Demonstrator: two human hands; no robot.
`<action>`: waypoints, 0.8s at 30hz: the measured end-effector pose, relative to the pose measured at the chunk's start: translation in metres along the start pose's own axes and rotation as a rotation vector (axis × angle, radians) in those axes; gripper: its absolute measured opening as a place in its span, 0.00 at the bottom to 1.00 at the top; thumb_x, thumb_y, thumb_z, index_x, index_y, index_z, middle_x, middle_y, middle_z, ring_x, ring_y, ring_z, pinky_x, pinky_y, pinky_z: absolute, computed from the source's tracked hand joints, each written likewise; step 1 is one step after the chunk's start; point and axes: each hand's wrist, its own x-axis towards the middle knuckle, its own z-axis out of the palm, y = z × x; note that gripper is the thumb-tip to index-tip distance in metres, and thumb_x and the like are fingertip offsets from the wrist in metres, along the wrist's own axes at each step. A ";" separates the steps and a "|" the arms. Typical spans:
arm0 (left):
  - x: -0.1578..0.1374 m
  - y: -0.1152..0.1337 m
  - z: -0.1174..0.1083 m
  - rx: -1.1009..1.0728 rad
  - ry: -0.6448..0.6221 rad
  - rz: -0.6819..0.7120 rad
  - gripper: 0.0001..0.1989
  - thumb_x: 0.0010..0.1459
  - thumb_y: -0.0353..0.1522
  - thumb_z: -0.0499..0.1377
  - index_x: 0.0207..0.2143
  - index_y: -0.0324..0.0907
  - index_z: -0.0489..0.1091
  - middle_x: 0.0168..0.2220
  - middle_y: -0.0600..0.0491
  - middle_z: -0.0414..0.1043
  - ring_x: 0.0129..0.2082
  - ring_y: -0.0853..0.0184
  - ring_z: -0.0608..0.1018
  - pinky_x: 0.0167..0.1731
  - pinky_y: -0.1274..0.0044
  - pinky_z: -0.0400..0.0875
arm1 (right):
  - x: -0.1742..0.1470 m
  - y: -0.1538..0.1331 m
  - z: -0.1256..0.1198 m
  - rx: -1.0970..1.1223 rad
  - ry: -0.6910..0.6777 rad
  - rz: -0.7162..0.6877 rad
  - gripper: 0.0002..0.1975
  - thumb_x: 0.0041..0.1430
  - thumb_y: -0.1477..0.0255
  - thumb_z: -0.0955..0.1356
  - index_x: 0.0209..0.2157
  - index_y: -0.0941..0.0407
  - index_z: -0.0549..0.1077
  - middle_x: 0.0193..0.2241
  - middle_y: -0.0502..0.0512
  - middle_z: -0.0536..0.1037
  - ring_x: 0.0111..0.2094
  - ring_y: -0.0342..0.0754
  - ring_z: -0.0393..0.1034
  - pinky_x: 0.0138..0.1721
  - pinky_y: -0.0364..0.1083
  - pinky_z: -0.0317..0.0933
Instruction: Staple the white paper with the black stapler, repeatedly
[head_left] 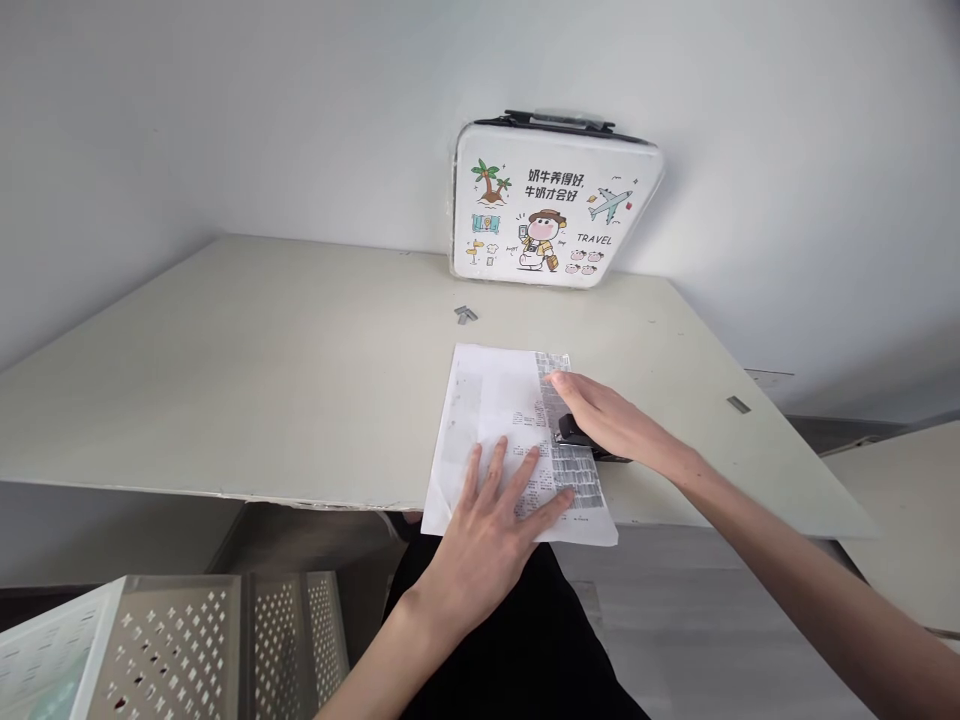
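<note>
Holding paper (pixel 469 400) with spread left grip (pixel 491 530); covering stapler (pixel 574 431) with right grip (pixel 611 415), cannot tell if closed. Could skew paper by pressing unevenly.

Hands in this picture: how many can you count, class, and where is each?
2: the left hand is spread over the paper; the right hand is on the stapler, partly hiding it.
</note>
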 end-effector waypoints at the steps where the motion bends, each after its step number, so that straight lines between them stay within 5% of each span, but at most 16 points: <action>1: 0.000 0.000 0.000 0.001 0.002 0.001 0.33 0.68 0.23 0.57 0.71 0.54 0.58 0.76 0.46 0.46 0.75 0.41 0.41 0.68 0.41 0.51 | 0.000 0.001 0.001 -0.009 0.007 -0.002 0.38 0.70 0.42 0.46 0.59 0.47 0.71 0.58 0.57 0.77 0.61 0.62 0.68 0.54 0.55 0.65; 11: 0.000 0.003 0.000 0.011 0.013 -0.012 0.34 0.67 0.22 0.58 0.70 0.55 0.59 0.77 0.49 0.42 0.75 0.43 0.41 0.69 0.42 0.49 | 0.004 -0.001 0.006 -0.092 0.030 -0.022 0.35 0.72 0.45 0.46 0.56 0.46 0.72 0.54 0.57 0.79 0.57 0.62 0.71 0.47 0.55 0.68; 24: 0.000 0.005 0.003 0.027 0.019 -0.021 0.35 0.67 0.22 0.59 0.71 0.55 0.57 0.77 0.48 0.42 0.75 0.41 0.41 0.68 0.40 0.50 | 0.004 -0.007 0.007 -0.113 0.019 0.018 0.31 0.72 0.46 0.46 0.40 0.49 0.70 0.51 0.57 0.79 0.50 0.60 0.74 0.45 0.58 0.68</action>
